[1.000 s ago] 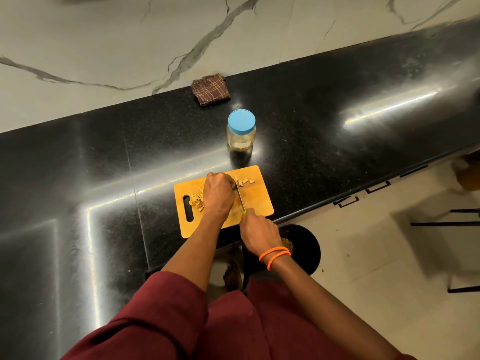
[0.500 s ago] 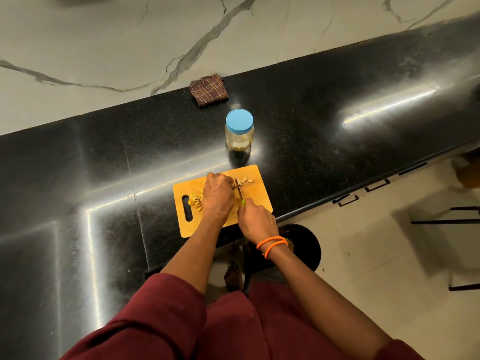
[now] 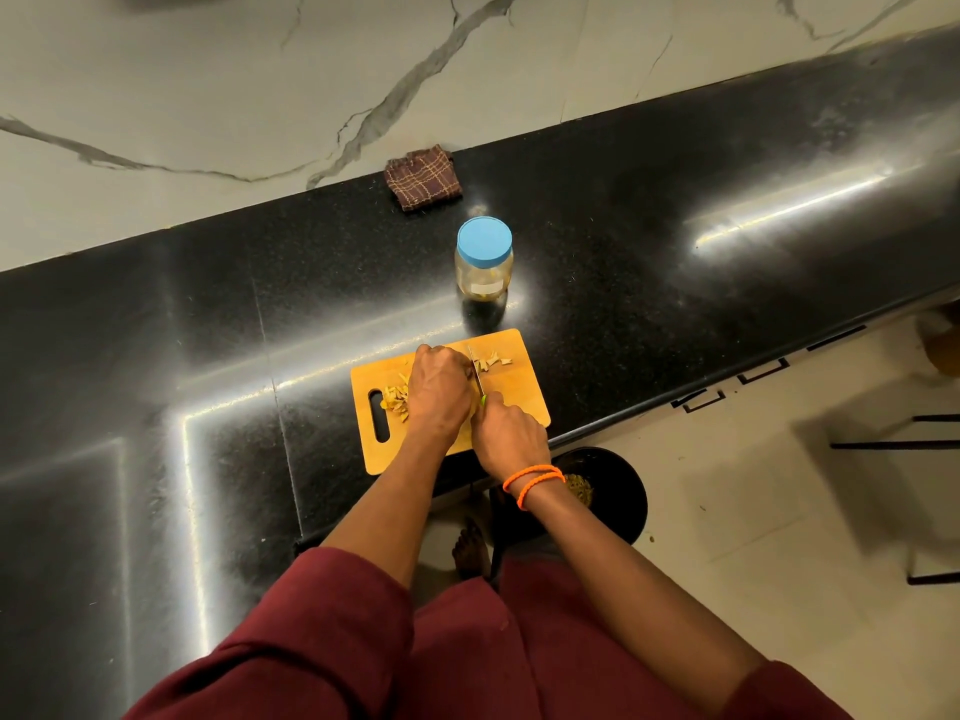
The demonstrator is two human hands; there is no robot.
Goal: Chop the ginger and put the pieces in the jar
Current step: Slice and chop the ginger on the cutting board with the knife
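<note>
Since 1 s ago the right hand [image 3: 511, 433] has slid fwd up the chopping board [image 3: 524, 402], closing in beside the left hand [image 3: 440, 389]; the knife [image 3: 476, 374] blade now reaches further toward the far edge. Jar and cloth unmoved.

Right hand is curled round the knife's green handle, blade pointing away from the person, edge down on the board just right of the left-hand knuckles. Left hand lies knuckles-up on the board w/ fingers curled down over the ginger being cut; the piece under it is hidden, so exact grip can't be made out. Cut ginger pieces [image 3: 492, 362] lie right of the blade near the far edge; another heap of strips [image 3: 396, 400] lies left of the left hand, next to the board's handle slot.

Jar [image 3: 484, 262], clear w/ blue lid [image 3: 484, 238] on, stands upright on the black granite counter [image 3: 675, 283] beyond the board, apart from it. Folded checked cloth [image 3: 423, 177] sits further back by the marble wall [image 3: 260, 85]. Orange bangles [image 3: 535, 478] on right wrist. Black bin [image 3: 618, 504] on the floor below counter edge.
</note>
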